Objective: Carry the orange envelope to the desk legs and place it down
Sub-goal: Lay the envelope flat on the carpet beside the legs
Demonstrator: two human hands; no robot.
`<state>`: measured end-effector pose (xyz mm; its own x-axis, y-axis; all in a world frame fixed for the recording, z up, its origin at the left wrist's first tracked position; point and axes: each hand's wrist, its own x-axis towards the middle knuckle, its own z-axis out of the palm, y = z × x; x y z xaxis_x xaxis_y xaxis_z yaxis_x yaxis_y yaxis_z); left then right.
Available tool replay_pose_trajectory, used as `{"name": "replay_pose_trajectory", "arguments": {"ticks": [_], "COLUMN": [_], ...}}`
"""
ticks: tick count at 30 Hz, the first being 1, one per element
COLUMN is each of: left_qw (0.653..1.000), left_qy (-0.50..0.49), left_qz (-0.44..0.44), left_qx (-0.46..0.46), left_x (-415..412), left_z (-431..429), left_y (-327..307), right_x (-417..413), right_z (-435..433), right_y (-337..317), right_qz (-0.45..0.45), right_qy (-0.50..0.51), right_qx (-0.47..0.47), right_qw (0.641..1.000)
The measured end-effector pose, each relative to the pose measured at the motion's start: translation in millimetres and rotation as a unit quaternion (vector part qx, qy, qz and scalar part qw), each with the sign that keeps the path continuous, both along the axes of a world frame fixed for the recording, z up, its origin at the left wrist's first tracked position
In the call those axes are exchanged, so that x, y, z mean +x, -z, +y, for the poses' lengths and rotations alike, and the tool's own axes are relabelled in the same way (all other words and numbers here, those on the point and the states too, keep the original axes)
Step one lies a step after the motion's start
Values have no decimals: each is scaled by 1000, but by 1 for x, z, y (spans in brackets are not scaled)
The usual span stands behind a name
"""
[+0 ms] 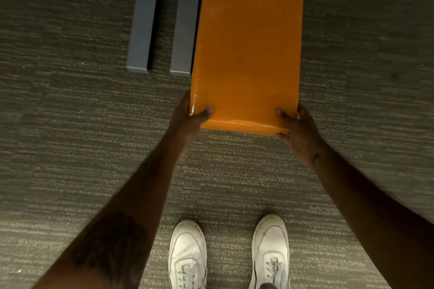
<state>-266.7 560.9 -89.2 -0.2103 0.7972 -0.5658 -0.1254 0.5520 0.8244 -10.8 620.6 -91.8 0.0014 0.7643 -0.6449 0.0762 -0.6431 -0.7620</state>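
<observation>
A large glossy orange envelope (pixel 249 47) is held flat out in front of me, above the carpet. My left hand (pixel 190 122) grips its near left corner with the thumb on top. My right hand (pixel 297 131) grips the near right corner the same way. Two grey desk legs (pixel 185 21) lie side by side on the floor just left of the envelope; the envelope's left edge overlaps the right-hand leg in view. Whether the envelope touches the floor or the leg I cannot tell.
Grey-green striped carpet (pixel 70 124) covers the whole floor. My two white sneakers (pixel 187 256) stand at the bottom of the view, toes pointing toward the envelope. Open carpet lies to the right of the envelope and left of the legs.
</observation>
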Motion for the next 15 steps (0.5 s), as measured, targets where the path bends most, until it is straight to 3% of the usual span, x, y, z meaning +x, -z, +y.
{"name": "replay_pose_trajectory", "arguments": {"ticks": [8, 15], "left_qw": [999, 999], "left_qy": [34, 5], "left_qz": [35, 48], "left_qx": [7, -3], "left_x": [-22, -32], "left_z": [59, 94], "left_y": [-15, -13], "right_x": [-21, -43], "right_z": [46, 90], "right_y": [-2, -7], "right_qz": [-23, -41], "right_qy": [9, -7], "right_qx": [27, 52], "right_qw": [999, 998]}}
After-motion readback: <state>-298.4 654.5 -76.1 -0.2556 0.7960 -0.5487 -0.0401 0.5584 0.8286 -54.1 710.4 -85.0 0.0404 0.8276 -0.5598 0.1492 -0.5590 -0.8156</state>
